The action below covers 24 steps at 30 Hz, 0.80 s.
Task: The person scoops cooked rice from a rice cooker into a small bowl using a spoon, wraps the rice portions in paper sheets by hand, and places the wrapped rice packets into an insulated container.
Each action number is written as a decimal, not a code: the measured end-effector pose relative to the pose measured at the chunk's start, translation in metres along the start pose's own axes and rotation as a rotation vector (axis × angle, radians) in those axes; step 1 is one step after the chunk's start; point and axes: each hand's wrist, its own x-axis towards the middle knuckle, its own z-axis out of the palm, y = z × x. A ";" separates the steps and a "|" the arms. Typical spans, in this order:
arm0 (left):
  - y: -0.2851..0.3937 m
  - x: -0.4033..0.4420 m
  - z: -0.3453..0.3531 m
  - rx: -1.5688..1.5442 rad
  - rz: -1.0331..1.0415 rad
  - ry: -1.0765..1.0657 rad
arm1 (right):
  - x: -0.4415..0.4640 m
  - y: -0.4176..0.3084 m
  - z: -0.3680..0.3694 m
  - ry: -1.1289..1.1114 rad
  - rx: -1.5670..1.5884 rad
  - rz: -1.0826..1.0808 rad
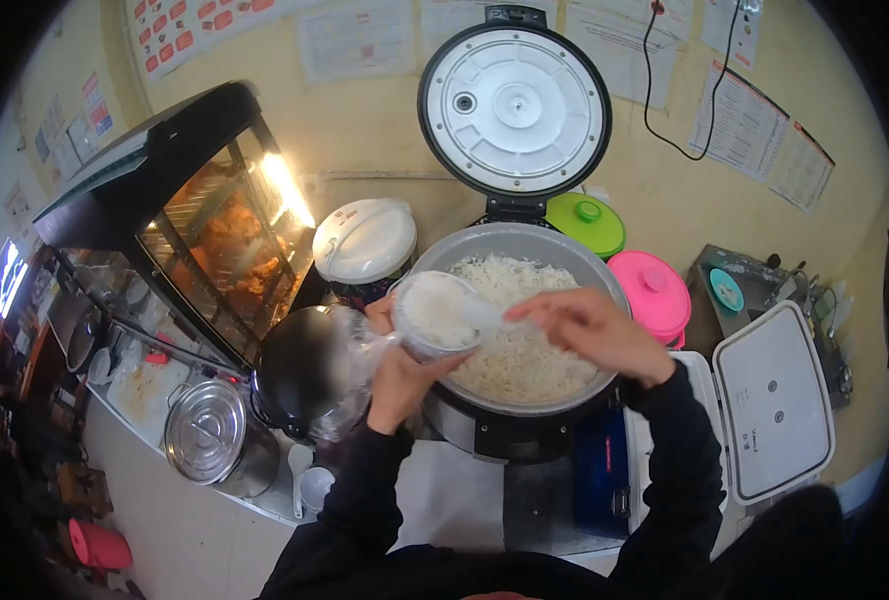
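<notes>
The left hand (402, 388) is closed round a small pale cup (429, 347), heaped near its rim with white rice (433, 303); that cup hangs over the near-left side of the rice cooker (605, 268), whose lid (515, 110) stands open behind; the right hand (597, 330) appears to grip a pale rice paddle (481, 313), its blade against the rice at the cup's right edge, though blur means I cannot tell exactly how the fingers meet the handle; the step looks like filling and levelling, and it probably goes best with the cup well inside the pot's rim, so loose grains drop back onto the cooked rice (525, 365); light, flat strokes from the edge inward should settle the portion without mashing it; a firm left-hand hold low on the wall would resist the paddle's push; the clear plastic bag (357, 385) beside the left wrist could snag, so a little clearance there seems wise.
</notes>
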 end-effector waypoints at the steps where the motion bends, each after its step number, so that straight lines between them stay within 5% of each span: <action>1: -0.001 0.001 -0.010 -0.071 -0.017 -0.019 | 0.003 -0.002 -0.013 0.014 0.018 0.121; 4: -0.007 -0.002 -0.030 -0.051 0.073 0.092 | 0.040 0.063 -0.021 0.204 -0.471 0.077; 6: -0.027 -0.001 -0.031 -0.051 0.164 0.206 | 0.067 0.129 -0.007 0.057 -0.906 0.071; 8: -0.010 -0.004 -0.031 -0.145 0.320 0.341 | 0.076 0.170 0.017 -0.052 -0.976 0.100; 11: -0.016 -0.013 -0.052 -0.062 0.221 0.266 | 0.063 0.135 0.045 -0.251 -0.895 0.305; 13: -0.023 -0.019 -0.060 -0.164 0.112 0.259 | 0.046 0.113 0.062 -0.269 -0.794 0.241; 24: -0.048 -0.018 -0.068 -0.100 0.035 0.222 | 0.053 0.090 0.060 -0.152 -0.104 0.295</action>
